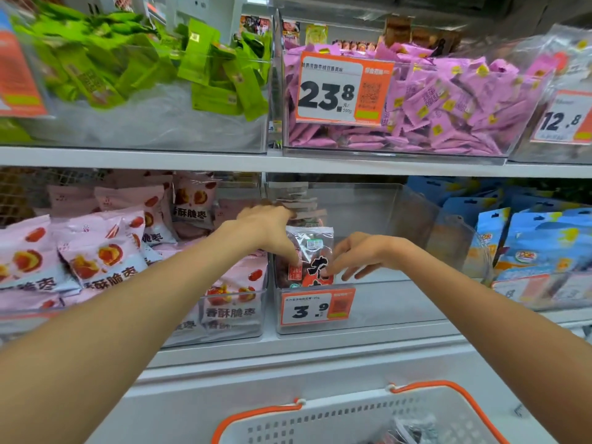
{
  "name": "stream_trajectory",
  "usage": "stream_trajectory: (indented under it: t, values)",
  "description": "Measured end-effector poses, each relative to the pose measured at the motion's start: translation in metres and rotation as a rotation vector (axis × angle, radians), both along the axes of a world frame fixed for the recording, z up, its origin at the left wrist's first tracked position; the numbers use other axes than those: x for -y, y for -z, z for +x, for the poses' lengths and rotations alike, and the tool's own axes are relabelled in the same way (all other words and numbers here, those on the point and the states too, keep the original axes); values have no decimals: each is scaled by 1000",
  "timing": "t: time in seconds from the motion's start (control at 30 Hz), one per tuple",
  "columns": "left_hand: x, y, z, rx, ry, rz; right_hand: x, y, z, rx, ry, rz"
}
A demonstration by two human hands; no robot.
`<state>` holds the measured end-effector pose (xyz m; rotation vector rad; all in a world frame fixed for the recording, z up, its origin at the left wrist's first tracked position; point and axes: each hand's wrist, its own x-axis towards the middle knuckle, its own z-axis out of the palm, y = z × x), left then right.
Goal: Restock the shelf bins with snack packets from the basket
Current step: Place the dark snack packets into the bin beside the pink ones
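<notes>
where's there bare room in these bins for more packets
Most free room is in the clear bin with the 3.9 tag, right of the dark red packets that both hands touch, up to the blue packets. The pink packet bin and purple candy bin are crowded.

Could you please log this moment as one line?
left hand: grips dark red snack packet | right hand: open, fingertips touching packet | clear plastic bin

Dark red-and-black packet (309,257), white basket (339,421) with orange handles (448,387)
</notes>
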<state>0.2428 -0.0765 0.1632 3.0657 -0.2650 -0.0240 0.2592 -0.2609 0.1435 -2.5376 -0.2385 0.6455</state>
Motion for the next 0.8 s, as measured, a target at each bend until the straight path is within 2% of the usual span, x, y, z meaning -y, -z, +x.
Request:
stream_trajectory:
  t: [0.1, 0.2, 0.27, 0.33, 0.4, 0.47, 0.57, 0.67, 0.8]
  values:
    - [2, 2, -17, 159, 11, -75, 7, 0, -12, 191, 26, 40]
    - [8, 1, -54, 394, -18, -291, 19, 1, -35, 508, 82, 106]
    - [14, 1, -84, 444, -60, -444, 25, 0, -63, 589, 94, 231]
    - [20, 7, -105, 353, -89, -528, 30, 3, -92, 486, 49, 378]
    - [24, 20, -123, 182, -84, -532, 36, 14, -119, 274, -25, 375]
    - [30, 41, -143, 8, -63, -445, 46, 43, -143, 60, -77, 253]
    - [35, 83, -163, -165, -34, -327, 59, 96, -167, -121, -71, 123]
    - [32, 131, -173, -358, -20, -286, 68, 140, -181, -194, -112, -14]
    - [26, 198, -173, -611, -62, -368, 74, 194, -186, -229, -268, -288]
